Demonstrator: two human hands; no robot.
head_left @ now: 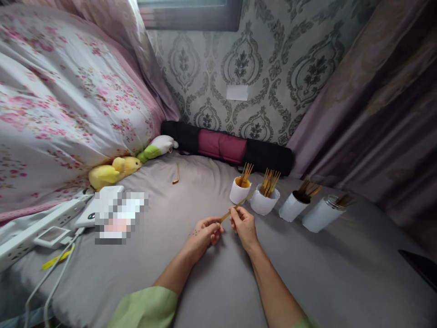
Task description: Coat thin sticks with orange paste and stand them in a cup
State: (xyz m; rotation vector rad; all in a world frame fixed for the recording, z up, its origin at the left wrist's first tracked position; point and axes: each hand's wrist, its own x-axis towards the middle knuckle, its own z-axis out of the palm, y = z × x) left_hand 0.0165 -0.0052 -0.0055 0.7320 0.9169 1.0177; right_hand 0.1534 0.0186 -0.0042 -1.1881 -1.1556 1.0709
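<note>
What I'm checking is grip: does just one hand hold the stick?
No, the left hand and right hand both pinch the stick.

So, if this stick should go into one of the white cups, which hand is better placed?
Probably the right hand: it is closer to the white cups and holds the stick nearer the end pointing toward them. The left hand is farther away.

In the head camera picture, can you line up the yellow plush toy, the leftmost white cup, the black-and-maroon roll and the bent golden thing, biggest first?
1. Black-and-maroon roll
2. Yellow plush toy
3. Leftmost white cup
4. Bent golden thing

That's how big they look in this view.
</note>
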